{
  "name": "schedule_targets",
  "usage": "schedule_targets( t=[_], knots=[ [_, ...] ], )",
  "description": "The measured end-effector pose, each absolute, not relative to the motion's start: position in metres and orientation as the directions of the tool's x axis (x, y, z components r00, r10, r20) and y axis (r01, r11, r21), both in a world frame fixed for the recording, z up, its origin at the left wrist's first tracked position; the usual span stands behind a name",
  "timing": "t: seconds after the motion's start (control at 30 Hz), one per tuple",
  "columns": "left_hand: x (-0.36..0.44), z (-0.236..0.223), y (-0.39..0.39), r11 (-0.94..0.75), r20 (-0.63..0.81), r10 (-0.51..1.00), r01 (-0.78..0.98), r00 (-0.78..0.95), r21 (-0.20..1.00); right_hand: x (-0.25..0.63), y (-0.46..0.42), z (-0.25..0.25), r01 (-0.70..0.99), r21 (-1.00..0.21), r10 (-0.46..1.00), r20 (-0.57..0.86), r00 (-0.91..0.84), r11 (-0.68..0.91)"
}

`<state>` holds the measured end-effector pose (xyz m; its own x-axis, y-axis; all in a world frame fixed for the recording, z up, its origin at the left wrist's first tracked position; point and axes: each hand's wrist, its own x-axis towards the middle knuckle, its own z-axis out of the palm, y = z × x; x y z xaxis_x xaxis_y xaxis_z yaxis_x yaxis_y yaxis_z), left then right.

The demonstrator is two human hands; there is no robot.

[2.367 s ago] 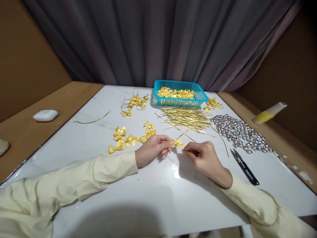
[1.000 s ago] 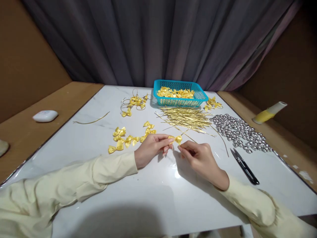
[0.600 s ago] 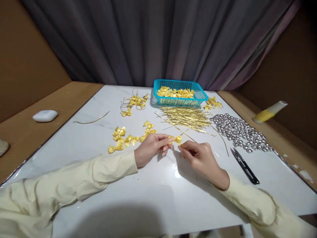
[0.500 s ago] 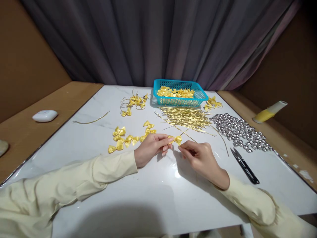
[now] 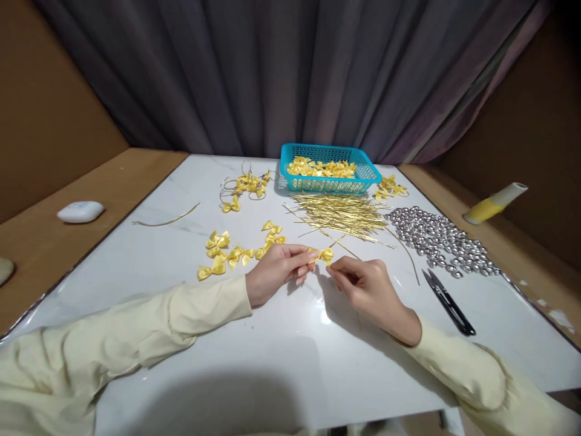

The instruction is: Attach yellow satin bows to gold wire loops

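Note:
My left hand (image 5: 276, 272) pinches a small yellow ribbon bow (image 5: 325, 255) by its left side, just above the white table. My right hand (image 5: 365, 287) is closed in a pinch right beside the bow, its fingertips at the bow's lower right edge. A thin gold wire (image 5: 338, 240) sticks out from the bow up and to the right. Several loose yellow bows (image 5: 227, 254) lie to the left of my left hand.
A blue basket (image 5: 329, 180) with yellow bows stands at the back, a pile of gold wires (image 5: 342, 215) before it. Silver beads (image 5: 438, 241) and black snips (image 5: 448, 301) lie at right. Looped bows (image 5: 247, 184), a white case (image 5: 80, 211) and a yellow tube (image 5: 494, 203) sit around.
My right hand has moved left and closer to the bow, which has risen slightly toward the wire pile. Over the last half second almost nothing has shifted.

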<state>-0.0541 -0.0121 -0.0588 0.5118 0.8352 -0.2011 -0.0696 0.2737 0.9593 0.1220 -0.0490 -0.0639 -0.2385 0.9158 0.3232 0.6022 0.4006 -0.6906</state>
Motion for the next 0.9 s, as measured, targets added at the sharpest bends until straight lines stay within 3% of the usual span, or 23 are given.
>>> schedule_targets(
  t=[0.5, 0.9],
  knots=[
    [-0.0539, -0.0613, -0.0139, 0.131, -0.121, 0.873, 0.012, 0.473, 0.991, 0.1161, -0.0489, -0.0566, 0.513, -0.816, 0.963, 0.204, -0.178, 0.268],
    [-0.0500, -0.0573, -0.0168, 0.144, -0.138, 0.847, 0.028, 0.513, 0.989, 0.1169, -0.0465, -0.0590, 0.546, -0.770, 0.944, 0.268, -0.194, 0.331]
  ],
)
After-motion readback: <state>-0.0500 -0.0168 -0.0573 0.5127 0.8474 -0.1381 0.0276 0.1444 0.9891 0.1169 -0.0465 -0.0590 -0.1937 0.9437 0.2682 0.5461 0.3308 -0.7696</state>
